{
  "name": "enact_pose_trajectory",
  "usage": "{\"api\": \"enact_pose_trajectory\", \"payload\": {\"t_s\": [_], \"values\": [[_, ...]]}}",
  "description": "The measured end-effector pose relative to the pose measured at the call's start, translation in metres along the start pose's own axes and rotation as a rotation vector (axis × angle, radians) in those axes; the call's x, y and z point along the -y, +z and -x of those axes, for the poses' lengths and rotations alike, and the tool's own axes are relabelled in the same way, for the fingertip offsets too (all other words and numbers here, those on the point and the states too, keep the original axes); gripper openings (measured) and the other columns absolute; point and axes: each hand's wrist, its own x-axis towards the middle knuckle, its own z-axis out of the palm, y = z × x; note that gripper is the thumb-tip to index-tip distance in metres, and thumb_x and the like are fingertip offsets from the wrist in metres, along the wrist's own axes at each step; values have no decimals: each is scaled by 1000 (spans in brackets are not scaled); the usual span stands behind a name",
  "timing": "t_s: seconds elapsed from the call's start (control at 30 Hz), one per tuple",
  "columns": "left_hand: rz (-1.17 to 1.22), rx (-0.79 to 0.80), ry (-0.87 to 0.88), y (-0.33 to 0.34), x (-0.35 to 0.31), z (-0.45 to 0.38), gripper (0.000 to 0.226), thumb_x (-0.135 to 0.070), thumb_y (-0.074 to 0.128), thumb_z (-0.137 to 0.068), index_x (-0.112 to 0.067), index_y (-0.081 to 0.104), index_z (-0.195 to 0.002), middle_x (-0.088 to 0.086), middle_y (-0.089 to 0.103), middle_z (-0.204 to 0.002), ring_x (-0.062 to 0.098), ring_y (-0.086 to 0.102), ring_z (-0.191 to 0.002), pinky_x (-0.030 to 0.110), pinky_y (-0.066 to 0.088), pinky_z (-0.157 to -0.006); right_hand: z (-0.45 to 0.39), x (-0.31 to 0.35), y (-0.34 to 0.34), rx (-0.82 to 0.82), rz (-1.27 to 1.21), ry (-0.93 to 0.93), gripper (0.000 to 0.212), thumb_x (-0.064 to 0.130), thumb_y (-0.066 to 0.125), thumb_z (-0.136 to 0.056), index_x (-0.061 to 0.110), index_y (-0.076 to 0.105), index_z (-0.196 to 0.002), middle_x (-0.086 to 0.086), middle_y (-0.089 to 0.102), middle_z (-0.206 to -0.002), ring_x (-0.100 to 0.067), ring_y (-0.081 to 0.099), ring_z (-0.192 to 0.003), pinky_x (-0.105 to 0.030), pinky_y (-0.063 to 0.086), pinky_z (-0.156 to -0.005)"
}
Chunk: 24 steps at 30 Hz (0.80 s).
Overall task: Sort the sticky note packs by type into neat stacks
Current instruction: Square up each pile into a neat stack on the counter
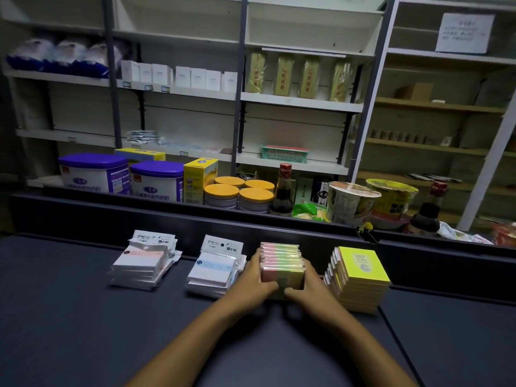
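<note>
I'm squeezing the multicolour stack between both hands at twelve o'clock: left hand and right hand are curling round its sides, yellow stack sitting just at three o'clock.

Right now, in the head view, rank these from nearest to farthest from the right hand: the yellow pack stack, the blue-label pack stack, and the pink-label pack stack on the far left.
From the right hand:
1. yellow pack stack, just to its right.
2. blue-label pack stack, beyond the left hand.
3. pink-label pack stack, far left of the counter.
</note>
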Motion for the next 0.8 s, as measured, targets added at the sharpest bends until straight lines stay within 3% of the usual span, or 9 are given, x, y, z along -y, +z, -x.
{"api": "enact_pose_trajectory", "payload": {"t_s": [0.07, 0.17, 0.23, 0.37, 0.47, 0.57, 0.63, 0.73, 0.8], "values": [[68, -33, -32, 1, -1, -1, 87, -27, 58, -67, -19, 30, -149, 0, 57, -137, 15, 52, -127, 39, 38, -112, -1, 0, -1, 17, -115, 17, 72, -4, 65, -84, 16, 31, -145, 1, 55, -133, 0, 56, -119, -17, 44, -101], [149, -85, -57, 0, -2, -3, 71, -30, 58, -66, -20, 49, -136, -5, 67, -123, 11, 61, -115, 30, 45, -104, -4, -1, -2, 1, -245, 57, 66, 3, 66, -88, 22, 33, -141, 14, 58, -121, 17, 59, -99, -2, 45, -78], [124, -93, -43, 2, -2, -4, 57, -26, 62, -76, -24, 51, -132, -8, 66, -121, 7, 60, -112, 27, 45, -102, -3, -2, 1, -8, -230, 45, 62, 5, 66, -89, 17, 37, -142, 7, 60, -126, 14, 59, -103, -2, 44, -79], [88, -87, 25, 5, 6, -5, 44, -13, 58, -90, -33, 48, -128, -20, 62, -117, -22, 55, -98, 2, 42, -83, -1, -2, 5, -41, -185, -23, 63, 0, 67, -87, 11, 38, -142, -3, 59, -134, -6, 59, -116, -11, 44, -94], [50, -82, 47, 4, 5, -3, 48, -10, 55, -91, -29, 47, -133, -13, 61, -126, -9, 55, -113, 15, 43, -97, 2, -2, 4, -55, -178, -59, 71, 0, 65, -85, 23, 32, -143, 9, 59, -130, -2, 58, -117, -21, 46, -101], [-5, -98, 53, 6, 6, -1, 53, -10, 54, -91, -25, 40, -141, -5, 59, -132, 10, 53, -124, 33, 39, -110, 4, -3, 7, -54, -111, -92, 71, 4, 65, -84, 35, 30, -138, 13, 58, -129, 4, 57, -114, -9, 43, -94], [-47, -88, 48, 7, 8, 0, 54, -12, 55, -91, -25, 38, -141, -6, 58, -132, 11, 52, -125, 32, 38, -110, 5, -3, 8, -52, -82, -95, 66, 5, 66, -84, 37, 33, -133, 7, 57, -130, 1, 57, -115, -7, 42, -92], [-15, -89, 70, 6, 5, 1, 54, -7, 55, -89, -23, 42, -138, -5, 58, -133, 8, 52, -124, 23, 39, -106, 6, -2, 5, -50, -97, -127, 64, 2, 65, -85, 39, 38, -130, 7, 58, -133, 0, 57, -119, -18, 45, -100], [1, -94, 91, 6, 3, 0, 59, -11, 55, -87, -19, 38, -143, 0, 54, -137, 12, 48, -129, 32, 37, -111, 7, -2, 5, -50, -121, -133, 72, 0, 63, -85, 38, 31, -137, 13, 57, -132, 5, 56, -119, -16, 43, -101]]}}
